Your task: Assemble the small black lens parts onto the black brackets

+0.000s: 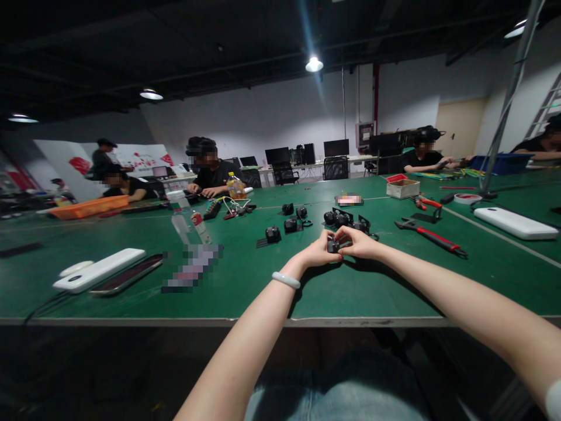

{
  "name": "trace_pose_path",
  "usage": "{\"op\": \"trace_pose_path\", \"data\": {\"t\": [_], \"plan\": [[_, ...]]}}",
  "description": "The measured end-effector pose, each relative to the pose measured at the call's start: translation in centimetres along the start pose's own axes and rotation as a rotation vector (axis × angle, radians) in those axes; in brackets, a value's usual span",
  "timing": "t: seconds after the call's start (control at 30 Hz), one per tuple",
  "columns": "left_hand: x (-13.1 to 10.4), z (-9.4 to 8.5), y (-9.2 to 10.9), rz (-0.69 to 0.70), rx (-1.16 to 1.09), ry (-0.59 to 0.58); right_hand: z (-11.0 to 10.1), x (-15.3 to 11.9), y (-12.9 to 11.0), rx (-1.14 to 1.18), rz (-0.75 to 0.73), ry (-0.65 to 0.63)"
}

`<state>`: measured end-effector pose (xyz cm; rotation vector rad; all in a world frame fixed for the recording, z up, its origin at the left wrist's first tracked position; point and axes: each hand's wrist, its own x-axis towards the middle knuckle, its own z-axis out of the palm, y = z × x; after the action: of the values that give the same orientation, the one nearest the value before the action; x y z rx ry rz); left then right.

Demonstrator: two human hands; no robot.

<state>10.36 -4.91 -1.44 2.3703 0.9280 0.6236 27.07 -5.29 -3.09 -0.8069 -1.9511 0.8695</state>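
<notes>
Between my two hands is a small black plastic part (333,244), too small to name exactly. The fingers of my left hand (319,250) grip it from the left, just above the green tabletop. From the right, my right hand (356,242) pinches the same part with thumb and fingertips. Right behind my hands lies a cluster of similar black parts (339,218). More black parts (293,224) stand to the left, one with a flat slotted base (272,235).
Adjustable pliers (433,238) with red handles lie right, near a white power bank (515,223) and a small box (402,188). Left are another power bank (103,269), a phone (129,275) and a clear bottle (182,219). Other people (214,169) sit across the green table (245,292).
</notes>
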Motion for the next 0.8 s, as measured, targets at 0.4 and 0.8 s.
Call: {"op": "trace_pose_path", "data": {"t": [0.4,0.8], "plan": [[-0.19,-0.35,0.4,-0.043,0.009,-0.016,-0.43,0.22,0.38,-0.048,0.023,-0.012],[-0.11,-0.2,0.07,-0.033,0.021,0.002,-0.57,0.43,0.95,-0.074,0.027,-0.044]]}}
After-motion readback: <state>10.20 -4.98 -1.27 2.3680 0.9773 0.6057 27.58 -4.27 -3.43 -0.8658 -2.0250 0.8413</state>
